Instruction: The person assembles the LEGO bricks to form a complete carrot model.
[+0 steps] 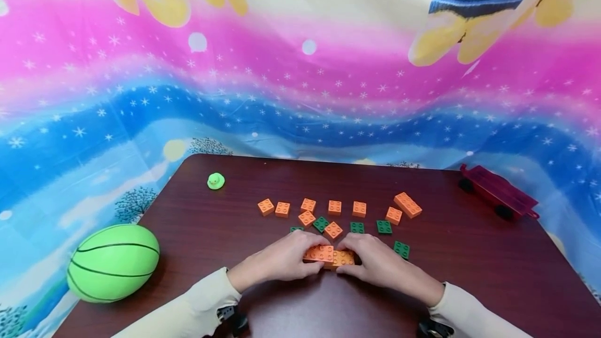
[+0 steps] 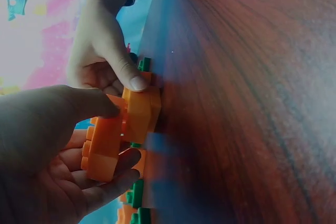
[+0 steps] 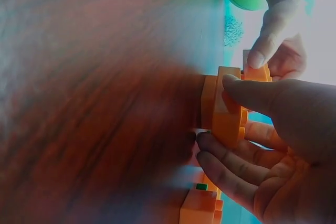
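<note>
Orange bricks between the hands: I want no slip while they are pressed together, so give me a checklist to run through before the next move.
1. Left hand grips its orange brick: ok.
2. Right hand grips the other orange brick: ok.
3. The two bricks touch each other: ok.
4. Studs lined up: cannot tell, fingers hide the joint.
5. Bricks rest on the table: ok.
6. Loose green brick lies apart from the right hand: ok.
</note>
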